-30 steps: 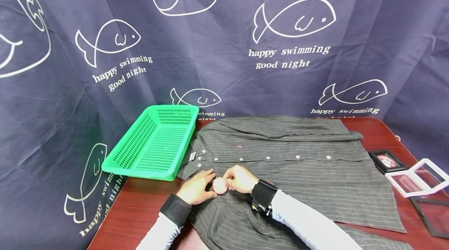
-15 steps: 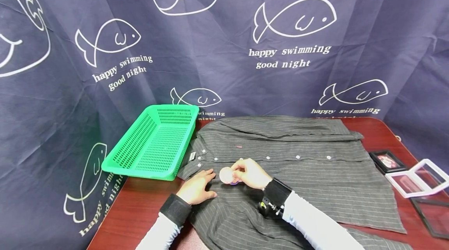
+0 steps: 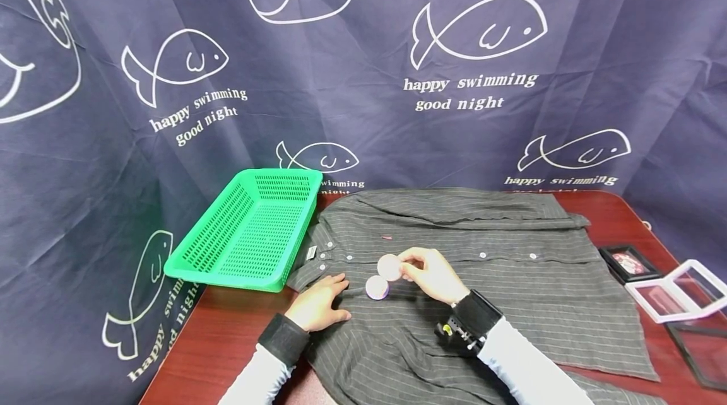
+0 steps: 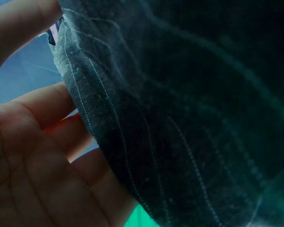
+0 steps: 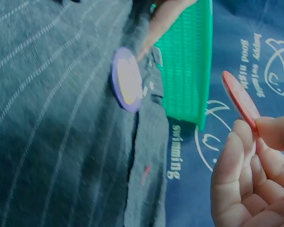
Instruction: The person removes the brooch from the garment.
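**Red disc (image 3: 389, 267) held just off 1 o'clock of the purple disc (image 3: 377, 287)**

The right hand (image 3: 436, 272) pinches the red disc by its edge between thumb and finger; in the right wrist view it tilts in the air, apart from the cloth. The purple disc lies on the shirt (image 3: 511, 304). At about 8 o'clock from it, the left hand (image 3: 315, 304) rests on the fabric near the collar, fingers extended, gripping nothing.

A light rim pinch seems best, leaving the face uncovered; a flat left palm should stop the cloth from puckering.

The pinstriped shirt is spread over a reddish table (image 3: 204, 329), wrinkled toward 6 o'clock. The green basket (image 3: 227, 282) stands at 10 o'clock; a black frame (image 3: 610, 257) and a white case (image 3: 676, 288) lie near 3 o'clock. A fish-print curtain (image 3: 363, 89) hangs behind, at 12.
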Demonstrator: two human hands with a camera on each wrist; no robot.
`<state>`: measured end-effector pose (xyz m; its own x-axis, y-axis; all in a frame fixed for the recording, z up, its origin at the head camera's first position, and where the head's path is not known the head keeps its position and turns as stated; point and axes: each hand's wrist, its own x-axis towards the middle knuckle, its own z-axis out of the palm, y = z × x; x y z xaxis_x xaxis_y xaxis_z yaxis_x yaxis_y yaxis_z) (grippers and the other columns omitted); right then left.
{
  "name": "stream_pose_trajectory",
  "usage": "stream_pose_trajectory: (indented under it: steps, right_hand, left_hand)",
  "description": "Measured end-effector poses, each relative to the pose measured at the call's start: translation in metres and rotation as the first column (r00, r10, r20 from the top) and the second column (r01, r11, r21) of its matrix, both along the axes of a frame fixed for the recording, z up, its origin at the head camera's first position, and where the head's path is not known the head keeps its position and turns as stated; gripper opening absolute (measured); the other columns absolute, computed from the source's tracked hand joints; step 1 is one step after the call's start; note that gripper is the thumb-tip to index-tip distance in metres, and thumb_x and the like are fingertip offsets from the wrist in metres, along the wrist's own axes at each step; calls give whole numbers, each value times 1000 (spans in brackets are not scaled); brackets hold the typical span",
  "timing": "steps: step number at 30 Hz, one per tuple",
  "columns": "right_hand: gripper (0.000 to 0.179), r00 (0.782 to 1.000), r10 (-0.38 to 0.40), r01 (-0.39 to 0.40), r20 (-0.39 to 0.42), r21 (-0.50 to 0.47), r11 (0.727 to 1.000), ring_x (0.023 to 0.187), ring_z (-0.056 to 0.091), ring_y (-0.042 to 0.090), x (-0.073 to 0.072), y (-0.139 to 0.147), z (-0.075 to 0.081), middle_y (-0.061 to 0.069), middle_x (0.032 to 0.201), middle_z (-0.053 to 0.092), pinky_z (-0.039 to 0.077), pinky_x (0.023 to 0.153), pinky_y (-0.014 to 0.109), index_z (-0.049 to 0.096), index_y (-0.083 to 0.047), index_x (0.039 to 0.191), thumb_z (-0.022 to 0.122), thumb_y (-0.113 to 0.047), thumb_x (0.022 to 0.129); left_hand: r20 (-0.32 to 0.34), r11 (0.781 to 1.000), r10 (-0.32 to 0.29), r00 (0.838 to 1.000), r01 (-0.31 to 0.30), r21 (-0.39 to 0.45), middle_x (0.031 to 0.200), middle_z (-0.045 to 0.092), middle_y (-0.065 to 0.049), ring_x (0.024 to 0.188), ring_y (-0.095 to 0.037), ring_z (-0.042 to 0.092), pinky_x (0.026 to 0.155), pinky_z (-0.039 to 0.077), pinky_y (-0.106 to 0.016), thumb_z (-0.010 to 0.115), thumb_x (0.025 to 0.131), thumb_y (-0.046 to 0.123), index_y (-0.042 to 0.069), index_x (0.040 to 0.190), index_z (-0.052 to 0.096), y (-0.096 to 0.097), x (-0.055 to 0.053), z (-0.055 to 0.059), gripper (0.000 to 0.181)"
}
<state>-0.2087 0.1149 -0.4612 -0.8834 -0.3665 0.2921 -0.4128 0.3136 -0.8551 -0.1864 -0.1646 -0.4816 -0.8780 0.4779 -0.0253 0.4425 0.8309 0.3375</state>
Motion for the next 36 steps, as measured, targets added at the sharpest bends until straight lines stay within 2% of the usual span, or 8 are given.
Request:
stream_pose_trajectory:
  steps: [9,18,25,31,34,36]
  right_hand:
    - [11,996,-93,93,-5,-33,995,69,62,2,5,18,8,13,84,72,52,64,17,69,2,99,64,-2,90]
    - [17,989,-148,145,-15,-127,981,71,65,2,2,42,16,20,88,72,55,66,18,68,9,103,64,-3,92]
    - [20,979,-204,206,28,-158,966,70,66,4,3,58,26,6,82,72,56,66,20,68,10,104,65,-5,92]
    - [21,976,-214,218,39,-184,959,69,66,0,3,66,30,-9,80,70,57,67,21,65,13,106,64,-4,92]
    - [21,975,-218,221,33,-188,957,69,65,-1,3,67,30,-12,79,69,57,66,20,65,13,105,63,-3,92]
    - [20,974,-226,228,28,-192,955,69,65,-1,3,67,29,-12,78,69,56,66,19,65,13,105,63,-3,92]
  left_hand:
    - [-7,1000,-2,1000,2,-1,143,52,-18,133,-43,47,109,39,-51,77,79,31,-1,132,58,-1,-1,-2,65]
    - [-7,1000,-9,1000,9,-3,144,53,-17,133,-42,48,109,39,-50,77,79,31,-1,133,58,1,-3,-2,66]
    - [-17,1000,-7,1000,7,1,143,53,-18,133,-42,48,109,40,-50,78,78,31,-2,132,58,2,-4,-1,65]
    - [-26,1000,3,1000,-3,9,140,54,-19,131,-41,50,107,41,-50,78,79,31,-2,130,60,3,-4,-2,64]
    - [-46,999,22,999,-21,35,137,57,-20,128,-37,53,106,42,-49,74,83,34,-1,128,61,4,-4,-5,59]
    - [-72,996,41,997,-35,81,132,61,-19,124,-35,57,103,44,-48,72,85,35,-1,125,63,7,-5,-5,55]
